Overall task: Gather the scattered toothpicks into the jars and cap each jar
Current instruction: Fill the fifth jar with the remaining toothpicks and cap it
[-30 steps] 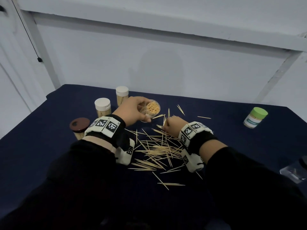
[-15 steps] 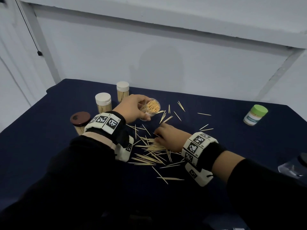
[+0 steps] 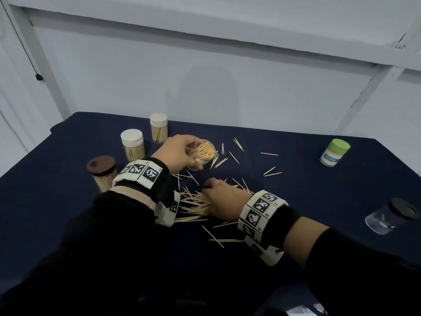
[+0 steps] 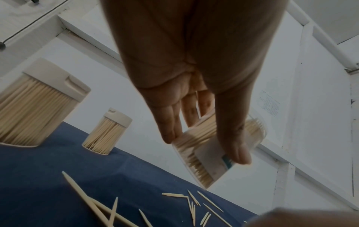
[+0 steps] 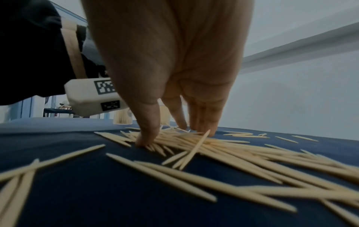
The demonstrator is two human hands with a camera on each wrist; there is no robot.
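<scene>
Head view first: the left hand (image 3: 180, 151) grips the open jar (image 3: 205, 151) at centre frame, tilted with its mouth toward the camera and packed with toothpicks, much as it was half a second back. The left wrist view shows the thumb (image 4: 235, 138) along one side of the clear wall and the fingers (image 4: 170, 122) on the other, the jar lifted off the dark blue tablecloth (image 3: 296, 201).

What has changed is the right hand (image 3: 225, 201). A second ago it was up beside the jar's mouth; it has since come down and toward the lower middle of the frame, and now sits on the heap of scattered toothpicks (image 3: 193, 204). From the right wrist view, the thumb (image 5: 147, 132) and fingertips (image 5: 202, 122) press down into the pile (image 5: 213, 147), spread a little apart; I cannot tell whether any toothpicks are pinched between them yet.

Loose toothpicks fan out to the right of the jar and below the hand. At left stand two white-capped jars (image 3: 132, 144) (image 3: 158, 127) and a brown-capped jar (image 3: 101, 172), all full. A green-capped jar (image 3: 334, 152) stands at far right, and a clear jar with a dark lid (image 3: 391, 215) lies on its side at the right edge.
</scene>
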